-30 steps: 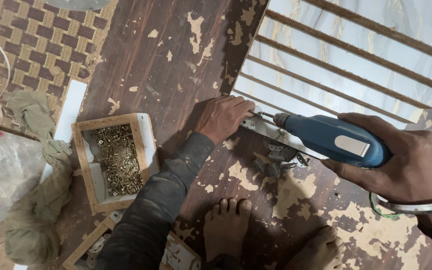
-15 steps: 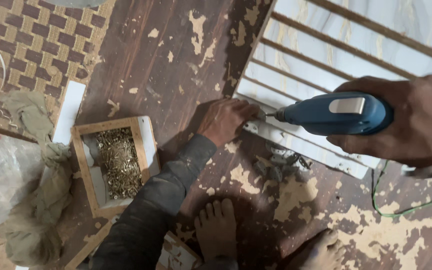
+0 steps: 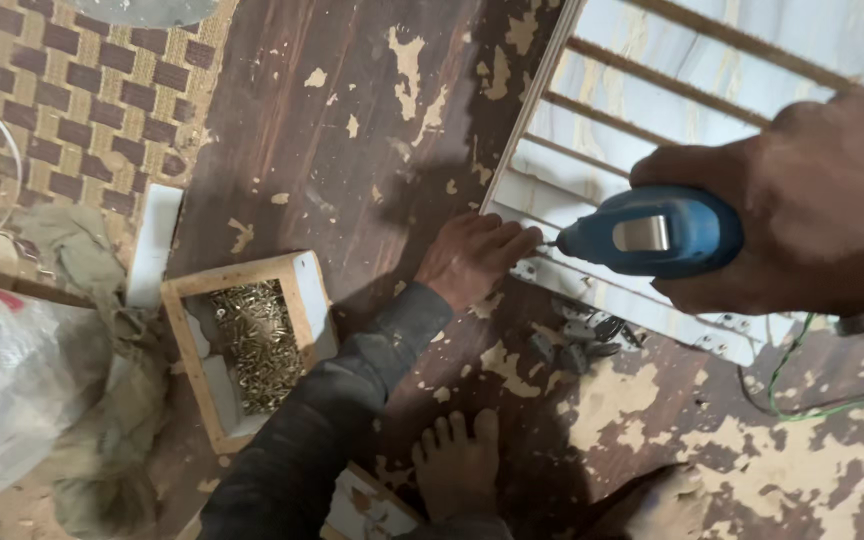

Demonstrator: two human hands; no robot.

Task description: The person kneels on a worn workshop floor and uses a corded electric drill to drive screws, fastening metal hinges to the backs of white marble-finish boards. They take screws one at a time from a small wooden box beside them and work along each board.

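Raised since earlier, right hand (image 3: 802, 200) grips drill (image 3: 652, 235); left hand (image 3: 472, 255) fingers pinch near its tip on frame (image 3: 552, 190); slipping could nick them.

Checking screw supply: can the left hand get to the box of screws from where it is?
Probably yes. The left hand rests on the white frame; the wooden box of screws lies open beside that forearm, nothing between.

Blue drill (image 3: 657, 233) against white slatted frame (image 3: 592, 180)

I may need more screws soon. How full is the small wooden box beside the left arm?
Partly full. The open-topped wooden box holds a layer of brass-coloured screws in its middle compartment, with the box's inner walls showing above them.
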